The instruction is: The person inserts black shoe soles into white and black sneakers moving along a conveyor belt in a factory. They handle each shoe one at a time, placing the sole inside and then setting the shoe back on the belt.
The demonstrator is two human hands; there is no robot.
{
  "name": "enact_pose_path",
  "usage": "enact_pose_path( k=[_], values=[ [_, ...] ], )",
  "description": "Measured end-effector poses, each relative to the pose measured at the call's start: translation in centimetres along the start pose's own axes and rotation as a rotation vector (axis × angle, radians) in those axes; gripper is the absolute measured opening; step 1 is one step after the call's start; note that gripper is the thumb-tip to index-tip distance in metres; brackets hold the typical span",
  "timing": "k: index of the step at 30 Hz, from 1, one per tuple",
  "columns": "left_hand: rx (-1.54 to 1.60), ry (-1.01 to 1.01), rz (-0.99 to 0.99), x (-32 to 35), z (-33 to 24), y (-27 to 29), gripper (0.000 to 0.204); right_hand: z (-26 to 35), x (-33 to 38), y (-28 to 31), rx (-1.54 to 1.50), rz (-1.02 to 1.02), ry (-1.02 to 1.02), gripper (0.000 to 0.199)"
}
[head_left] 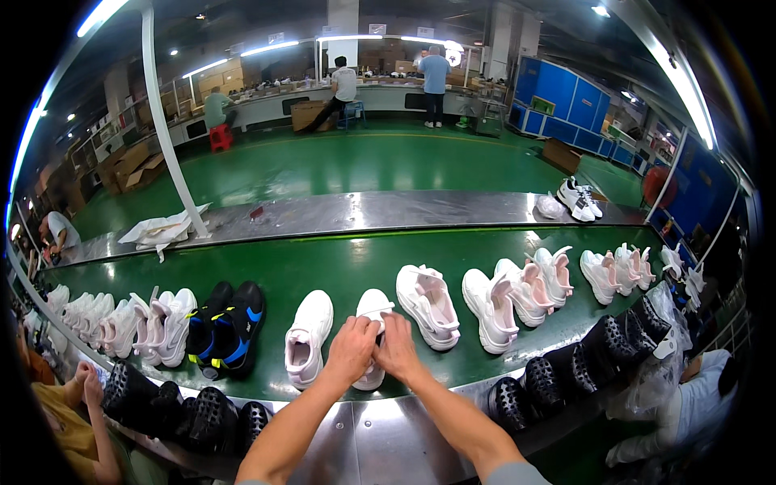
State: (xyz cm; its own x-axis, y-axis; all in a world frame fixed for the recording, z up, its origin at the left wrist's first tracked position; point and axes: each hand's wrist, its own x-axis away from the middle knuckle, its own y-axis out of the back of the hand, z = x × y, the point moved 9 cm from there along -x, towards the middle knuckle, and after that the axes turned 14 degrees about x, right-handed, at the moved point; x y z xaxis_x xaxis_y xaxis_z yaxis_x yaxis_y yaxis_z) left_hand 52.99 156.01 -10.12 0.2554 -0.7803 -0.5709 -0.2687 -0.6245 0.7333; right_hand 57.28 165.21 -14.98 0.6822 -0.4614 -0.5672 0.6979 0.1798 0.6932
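A white sneaker (373, 300) stands on the green belt (364, 264) in front of me, its toe pointing away. My left hand (353, 349) grips it from the left, fingers closed at its upper near the opening. My right hand (396, 343) closes on the same spot from the right, so both hands nearly touch. A pale strip, perhaps the tongue or a lace, sticks up just beyond my fingertips. My hands hide most of the shoe's middle. Just left stands another white sneaker (312, 325); to the right is a white sneaker with pink lining (429, 307).
Black-and-blue sneakers (235, 327) and several white shoes (163, 325) line the left. More pink-lined shoes (527, 291) stand right. Black shoe-shaped forms (566, 368) fill the near ledge. A metal shelf (364, 212) runs behind. Co-workers (683, 404) sit at both sides.
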Motion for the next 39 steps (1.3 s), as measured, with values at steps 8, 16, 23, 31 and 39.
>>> enact_pose_path(
  k=[8, 16, 23, 31, 39],
  values=[
    [-0.116, -0.197, 0.076, -1.0, -0.3, -2.1, 0.009, -2.7, 4.5, -3.0, 0.133, 0.469, -0.403, 0.047],
    [-0.064, -0.24, 0.235, 1.7, 0.4, -2.7, 0.007, -1.6, 5.5, -3.8, 0.089, 0.376, -0.335, 0.036],
    [-0.205, 0.189, 0.009, 4.4, -2.1, -1.4, 0.014, -4.4, 9.0, -5.2, -0.731, 0.581, -0.749, 0.03],
    [-0.169, 0.475, 0.185, 4.3, 1.4, -4.1, 0.009, -7.8, 2.7, -0.1, -0.709, 0.431, -0.763, 0.04],
    [0.066, 0.367, 0.08, 5.1, -2.1, 1.2, 0.021, -3.7, -1.5, 2.3, -0.812, 0.693, -0.725, 0.056]
  ],
)
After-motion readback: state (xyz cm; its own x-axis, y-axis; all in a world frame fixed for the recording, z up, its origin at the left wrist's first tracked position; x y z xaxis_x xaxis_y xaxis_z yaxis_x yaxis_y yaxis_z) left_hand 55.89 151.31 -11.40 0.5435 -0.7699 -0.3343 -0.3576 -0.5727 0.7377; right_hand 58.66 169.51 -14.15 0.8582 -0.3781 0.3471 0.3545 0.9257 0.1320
